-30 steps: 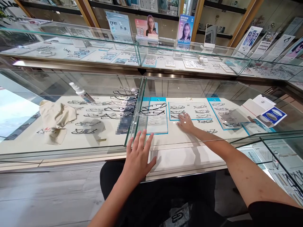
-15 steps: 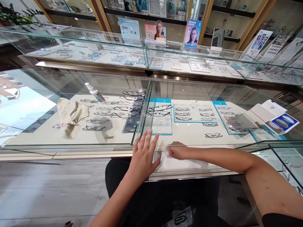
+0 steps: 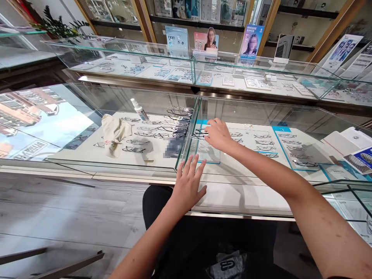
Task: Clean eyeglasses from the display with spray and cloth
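My left hand (image 3: 190, 186) rests at the front edge of the glass display case (image 3: 247, 180), its fingers spread near the corner where two cases meet. Further in, my right hand (image 3: 219, 134) hovers over the right-hand case, fingers loosely bent and apart. Its fingertips are close to dark-framed eyeglasses (image 3: 198, 133), which it partly covers; I cannot tell whether it touches them. Several more eyeglasses (image 3: 133, 149) lie in rows on the left case, beside a beige cloth (image 3: 114, 133) and a white spray bottle (image 3: 140, 110).
A white and blue folded card display (image 3: 360, 159) stands at the right. Behind runs a second glass case (image 3: 162, 73) with eyeglasses and upright posters (image 3: 250, 43). Grey wood flooring (image 3: 72, 217) lies at the left, with dark metal legs (image 3: 72, 265) at the bottom.
My right hand has moved from the front edge forward over the case to the dark eyeglasses, its fingers spreading apart. My left hand stays at the edge. The view has turned left.
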Demonstrator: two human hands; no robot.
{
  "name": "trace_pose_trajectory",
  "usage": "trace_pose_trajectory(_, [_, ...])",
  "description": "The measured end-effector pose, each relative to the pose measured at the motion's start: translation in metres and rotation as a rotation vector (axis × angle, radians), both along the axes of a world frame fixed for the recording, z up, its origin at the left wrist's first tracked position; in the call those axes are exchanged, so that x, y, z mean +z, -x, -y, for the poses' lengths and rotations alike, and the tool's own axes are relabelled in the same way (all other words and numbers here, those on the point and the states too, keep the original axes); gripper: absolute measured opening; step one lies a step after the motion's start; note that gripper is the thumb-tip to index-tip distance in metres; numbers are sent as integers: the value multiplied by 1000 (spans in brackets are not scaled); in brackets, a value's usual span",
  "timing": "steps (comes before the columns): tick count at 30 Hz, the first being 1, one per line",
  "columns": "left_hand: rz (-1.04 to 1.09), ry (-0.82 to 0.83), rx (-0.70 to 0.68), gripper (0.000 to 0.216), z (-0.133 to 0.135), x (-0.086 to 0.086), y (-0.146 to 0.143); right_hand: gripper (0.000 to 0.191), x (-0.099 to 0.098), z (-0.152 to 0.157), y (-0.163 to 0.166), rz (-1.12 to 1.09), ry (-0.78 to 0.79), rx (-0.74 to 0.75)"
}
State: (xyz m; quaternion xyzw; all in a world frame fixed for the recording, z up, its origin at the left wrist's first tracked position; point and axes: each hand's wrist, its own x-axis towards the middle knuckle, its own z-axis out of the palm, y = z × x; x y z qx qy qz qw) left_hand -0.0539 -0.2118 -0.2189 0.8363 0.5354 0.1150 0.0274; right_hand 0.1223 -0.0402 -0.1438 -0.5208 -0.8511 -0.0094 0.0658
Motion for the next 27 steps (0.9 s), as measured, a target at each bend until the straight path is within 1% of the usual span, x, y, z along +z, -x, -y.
trace_pose_trajectory(2, [-6,-12,-2,87,1,1,0,30,-13,-10,4,26,3,1])
trace_pose_trajectory(5, [-7,-22,-9,88,1,1,0,30,-20,-12,2,52,-25,6])
trace_pose_trajectory(12, [8,-10,-3,89,1,-1,0,29,-19,-17,-6,76,-17,3])
trace_pose_trajectory(16, [6,-14,-7,89,1,-1,0,32,-20,-19,-5,65,-46,-17])
trace_pose_trajectory(22, [12,-31,-15,88,1,0,1,34,-22,-20,-8,101,-65,-6])
trace_pose_trajectory(27, [13,-53,-21,86,1,-4,2,37,-21,-13,-18,139,-41,-12])
